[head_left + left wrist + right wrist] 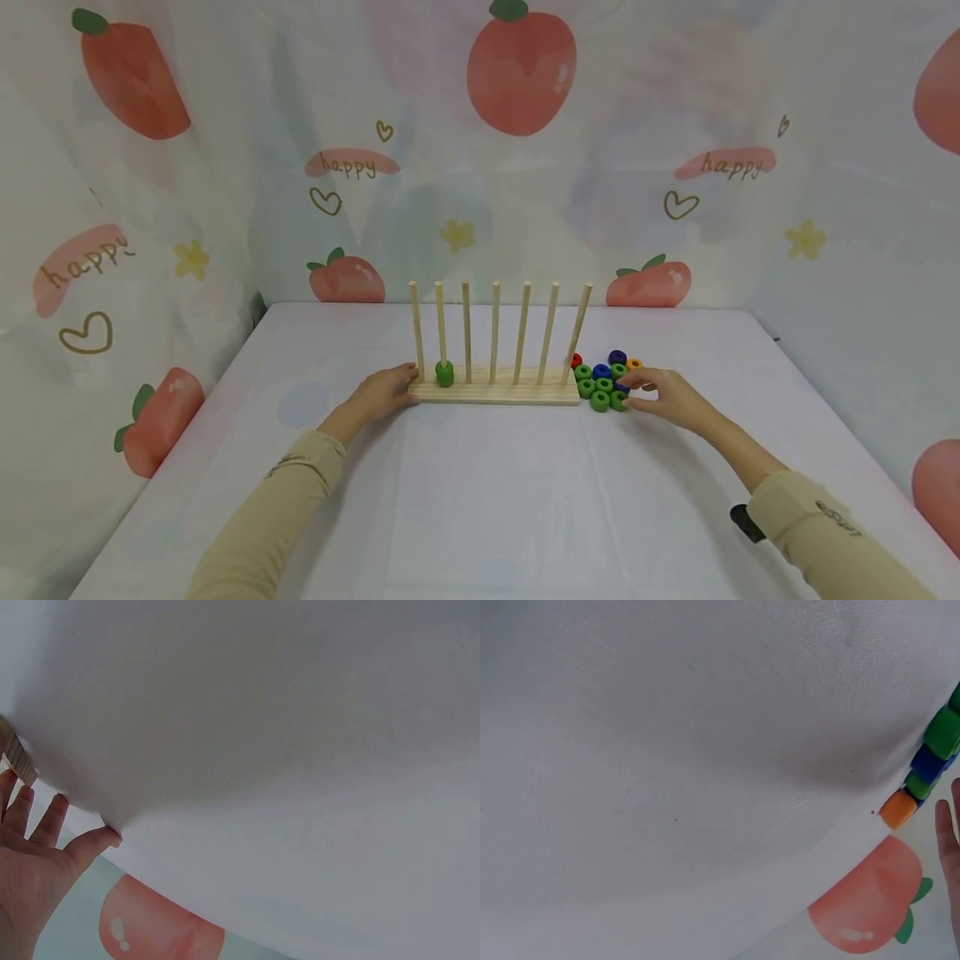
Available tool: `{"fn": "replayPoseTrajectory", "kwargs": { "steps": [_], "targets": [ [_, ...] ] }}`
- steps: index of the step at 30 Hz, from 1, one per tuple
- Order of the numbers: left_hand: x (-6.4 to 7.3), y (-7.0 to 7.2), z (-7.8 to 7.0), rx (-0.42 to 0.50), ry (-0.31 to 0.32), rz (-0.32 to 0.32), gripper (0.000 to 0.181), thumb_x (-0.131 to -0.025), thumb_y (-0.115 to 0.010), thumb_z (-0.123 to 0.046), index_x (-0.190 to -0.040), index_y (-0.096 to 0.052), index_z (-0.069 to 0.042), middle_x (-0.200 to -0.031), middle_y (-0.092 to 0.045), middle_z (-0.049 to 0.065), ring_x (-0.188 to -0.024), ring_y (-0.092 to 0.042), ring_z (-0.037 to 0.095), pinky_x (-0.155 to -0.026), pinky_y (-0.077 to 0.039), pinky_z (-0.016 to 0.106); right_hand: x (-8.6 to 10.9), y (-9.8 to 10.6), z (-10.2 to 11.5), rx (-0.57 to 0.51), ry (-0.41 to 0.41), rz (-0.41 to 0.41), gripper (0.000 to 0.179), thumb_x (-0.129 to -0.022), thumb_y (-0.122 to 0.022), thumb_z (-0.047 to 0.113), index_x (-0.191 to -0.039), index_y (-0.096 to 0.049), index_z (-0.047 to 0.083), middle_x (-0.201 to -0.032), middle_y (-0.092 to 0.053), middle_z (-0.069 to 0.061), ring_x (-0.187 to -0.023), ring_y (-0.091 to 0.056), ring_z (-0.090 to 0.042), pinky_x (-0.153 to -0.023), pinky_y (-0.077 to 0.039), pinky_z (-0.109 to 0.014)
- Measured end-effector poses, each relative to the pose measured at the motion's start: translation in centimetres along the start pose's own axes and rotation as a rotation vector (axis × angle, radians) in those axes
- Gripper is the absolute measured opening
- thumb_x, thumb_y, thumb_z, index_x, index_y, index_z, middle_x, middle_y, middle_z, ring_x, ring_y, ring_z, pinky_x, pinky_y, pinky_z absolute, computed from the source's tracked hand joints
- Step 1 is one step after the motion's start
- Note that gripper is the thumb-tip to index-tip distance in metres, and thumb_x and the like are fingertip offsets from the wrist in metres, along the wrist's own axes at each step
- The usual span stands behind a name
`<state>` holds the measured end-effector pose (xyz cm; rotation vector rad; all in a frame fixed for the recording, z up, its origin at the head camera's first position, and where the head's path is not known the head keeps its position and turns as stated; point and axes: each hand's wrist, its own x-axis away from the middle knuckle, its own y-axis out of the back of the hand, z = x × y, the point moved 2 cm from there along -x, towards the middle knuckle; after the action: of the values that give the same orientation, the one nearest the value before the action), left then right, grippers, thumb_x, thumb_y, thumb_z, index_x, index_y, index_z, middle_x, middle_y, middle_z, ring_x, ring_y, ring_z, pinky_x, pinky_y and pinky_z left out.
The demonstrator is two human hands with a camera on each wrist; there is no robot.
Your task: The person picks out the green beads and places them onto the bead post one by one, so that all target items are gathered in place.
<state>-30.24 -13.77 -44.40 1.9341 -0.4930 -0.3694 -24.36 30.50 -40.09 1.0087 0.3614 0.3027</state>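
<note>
A wooden rack of upright pegs [495,396] stands on the table, with green beads [445,375] low on its second peg from the left. My left hand [384,392] touches the rack's left end, thumb toward the front and fingers farther back. In the left wrist view, the fingers of that hand [37,859] are spread near the wooden base's end [21,761]. Beyond the rack's right end, my right hand [667,398] reaches into the loose beads [603,385]. Its thumb and forefinger stand apart beside a green bead [618,401] at the group's front right.
The loose beads lie close together, mostly green, with blue ones, a red bead [577,361] and an orange bead [634,364]. A white cloth covers the table [495,500]. Printed fabric [427,100] hangs behind and at both sides.
</note>
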Motion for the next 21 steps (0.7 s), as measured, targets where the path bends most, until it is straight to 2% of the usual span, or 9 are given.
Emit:
{"fn": "replayPoseTrajectory", "kwargs": {
  "steps": [6, 13, 21],
  "targets": [
    [-0.1, 0.0, 0.1, 0.015, 0.005, 0.012, 0.054, -0.089, -0.064, -0.025, -0.132, -0.050, 0.004, -0.143, -0.044, 0.021, -0.129, -0.044, 0.040, -0.105, -0.036, 0.051, -0.2, -0.3, -0.7, -0.011, -0.025, 0.036, 0.026, -0.082, -0.068, 0.001, -0.106, -0.063, -0.008, -0.101, -0.067, -0.021, -0.092, -0.062, -0.034, -0.084, -0.052, -0.049],
    [-0.2, 0.1, 0.1, 0.009, -0.017, 0.014, 0.053, -0.089, -0.064, -0.025, -0.131, -0.051, 0.006, -0.142, -0.045, 0.022, -0.128, -0.044, 0.041, -0.105, -0.037, 0.051, -0.5, -0.9, -1.1, 0.003, -0.048, 0.065, 0.025, -0.081, -0.071, 0.003, -0.103, -0.064, -0.008, -0.097, -0.067, -0.018, -0.087, -0.062, -0.029, -0.081, -0.053, -0.046],
    [-0.3, 0.1, 0.0, 0.007, 0.002, 0.007, 0.053, -0.089, -0.065, -0.024, -0.130, -0.051, 0.006, -0.140, -0.046, 0.022, -0.127, -0.046, 0.040, -0.105, -0.037, 0.050, -1.1, -1.4, -1.1, 0.038, -0.105, 0.114, 0.027, -0.079, -0.071, 0.000, -0.103, -0.064, -0.009, -0.093, -0.066, -0.016, -0.084, -0.060, -0.025, -0.079, -0.054, -0.044]
  ]
}}
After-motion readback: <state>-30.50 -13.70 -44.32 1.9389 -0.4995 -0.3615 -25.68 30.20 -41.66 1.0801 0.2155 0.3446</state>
